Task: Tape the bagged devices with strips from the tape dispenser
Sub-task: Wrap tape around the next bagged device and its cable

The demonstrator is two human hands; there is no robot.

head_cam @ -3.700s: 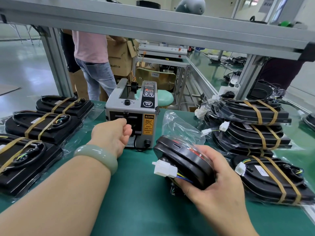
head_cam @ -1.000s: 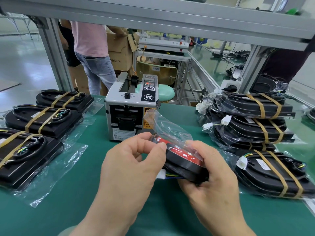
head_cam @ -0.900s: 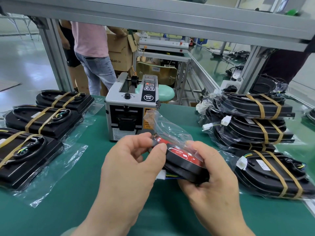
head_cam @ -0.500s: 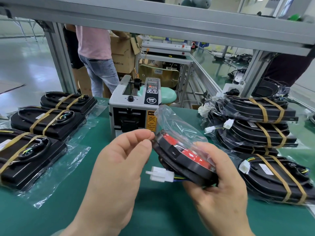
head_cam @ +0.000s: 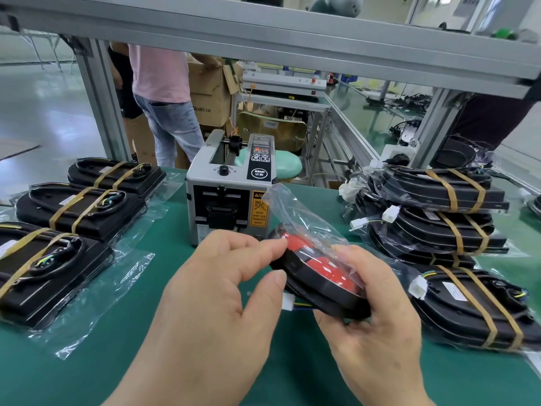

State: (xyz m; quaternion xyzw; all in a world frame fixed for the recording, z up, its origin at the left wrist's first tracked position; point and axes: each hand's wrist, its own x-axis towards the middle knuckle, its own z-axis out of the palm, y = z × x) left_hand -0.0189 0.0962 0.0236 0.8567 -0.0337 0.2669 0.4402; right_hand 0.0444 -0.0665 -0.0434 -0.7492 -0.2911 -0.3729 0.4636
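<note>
Nearest, both hands hold the work just above the green tabletop [head_cam: 292, 376]. The right hand [head_cam: 377, 323] cups a round black device with a red face, sleeved in a clear plastic bag [head_cam: 319, 276], with its fingers curled beneath and its thumb laid over the film. The left hand [head_cam: 222, 288] pinches the device's near rim between thumb and forefinger (whether a strip is on those fingertips I cannot tell). A small white plug on coloured wires [head_cam: 288, 303] pokes out below.

The shell looks stiff and solid enough to grip firmly, but the film is thin and probably slick, likely to slide over it. It is best held by the rim through the bag, with the loose neck folded flat, and never by the wires.

Black flat devices already banded with tan tape lie in a row at left [head_cam: 79, 206] and are stacked at right [head_cam: 439, 218]. Between them stands the grey box-shaped tape dispenser [head_cam: 231, 194]. Beyond the frame, a person in a pink shirt [head_cam: 159, 71] stands by cardboard cartons.
</note>
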